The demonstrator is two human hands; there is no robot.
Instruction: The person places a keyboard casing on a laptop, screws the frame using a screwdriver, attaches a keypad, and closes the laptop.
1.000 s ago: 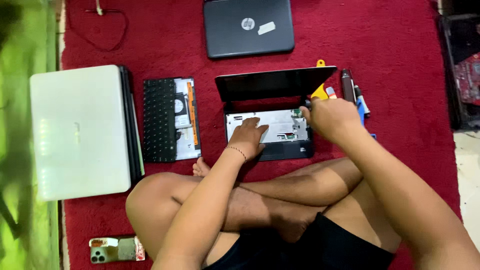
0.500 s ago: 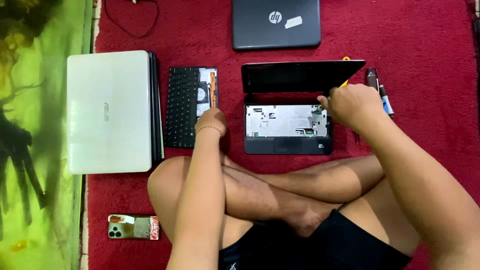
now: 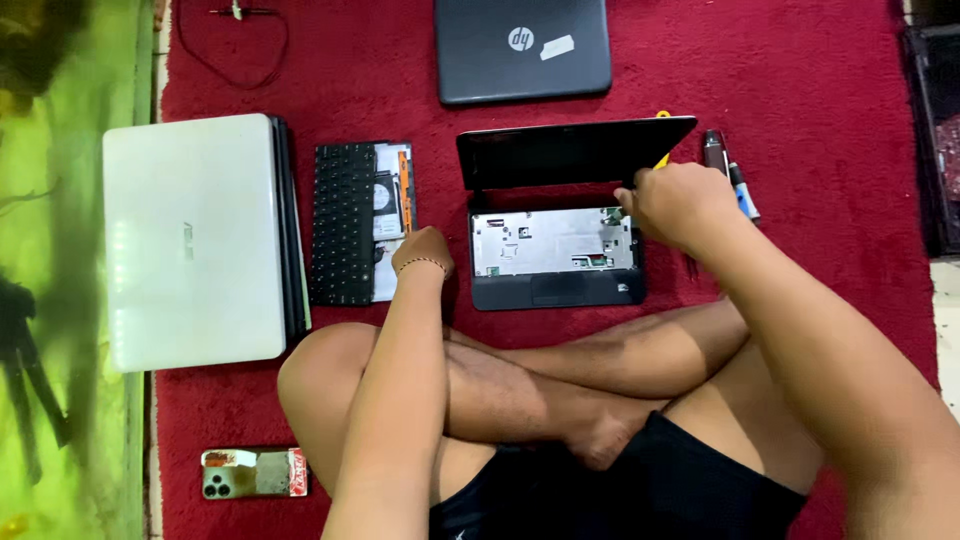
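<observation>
Netbook (image 3: 556,255) with its keyboard removed lies open on the red carpet (image 3: 800,80), between both hands. Right hand (image 3: 680,205) is closed, resting on its right rear corner. Left hand (image 3: 422,252) sits curled just left of it, beside the loose keyboard (image 3: 343,222); whether it grips anything, I cannot tell.

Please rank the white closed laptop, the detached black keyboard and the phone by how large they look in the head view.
1. White closed laptop, clearly largest.
2. Detached black keyboard, a narrower strip.
3. Phone, smallest.
All three lie flat on the red carpet, so nearness to the camera hardly skews this.
</observation>
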